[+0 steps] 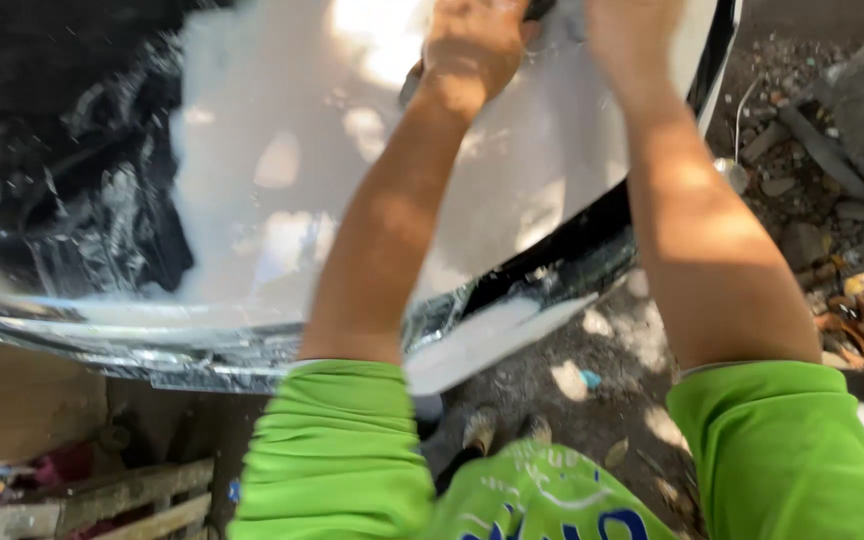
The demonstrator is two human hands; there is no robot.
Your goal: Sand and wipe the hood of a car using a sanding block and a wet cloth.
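Pressing on white car panel (282,170): left hand (472,45), right hand (632,30), grip unclear; stony dirt ground (802,210) beneath.

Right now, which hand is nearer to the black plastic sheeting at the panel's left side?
Left. The left hand rests on the white panel, closer to the black plastic sheeting; the right hand is further right, near the panel's dark edge.

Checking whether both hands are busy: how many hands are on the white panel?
2: the left hand and the right hand both reach the top of the white panel; fingers are partly cut off.
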